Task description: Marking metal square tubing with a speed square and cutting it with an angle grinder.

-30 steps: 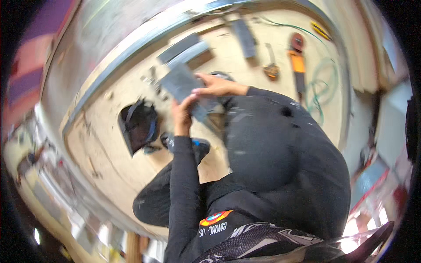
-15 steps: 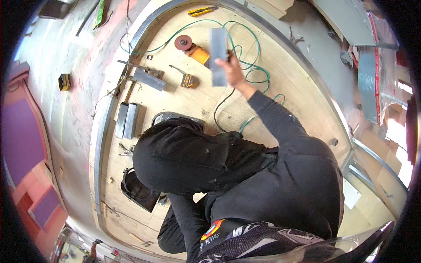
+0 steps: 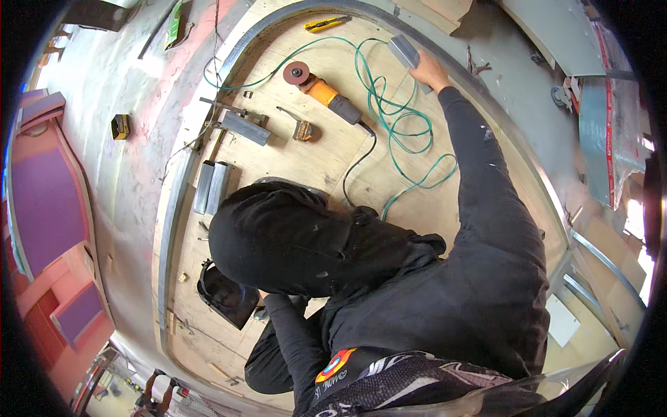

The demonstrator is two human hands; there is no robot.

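Observation:
My right arm reaches to the far right of the wooden board [image 3: 264, 167]. There my right hand [image 3: 431, 71] is closed on a short grey metal tube [image 3: 404, 52], which lies at the curved metal rim [image 3: 479, 104]. The green cord [image 3: 410, 142] loops just below it. An orange and black angle grinder [image 3: 324, 92] with a reddish disc rests left of the cord. My left forearm [image 3: 288, 326] comes down by my bent knee. Only a sliver of my left hand [image 3: 263, 295] shows beside a black mask-like shell [image 3: 226, 295]; its fingers are hidden.
A small yellow-and-black tool [image 3: 302, 130] lies near a grey tube [image 3: 246, 128]. Two more tubes [image 3: 212, 187] lie side by side at the left. A yellow-handled tool [image 3: 326, 24] sits at the far rim. Beyond the rim is a small box [image 3: 120, 127].
My right hand has carried the grey metal tube from above the grinder to the right, over to the rim. The grinder now shows whole. My view has shifted slightly.

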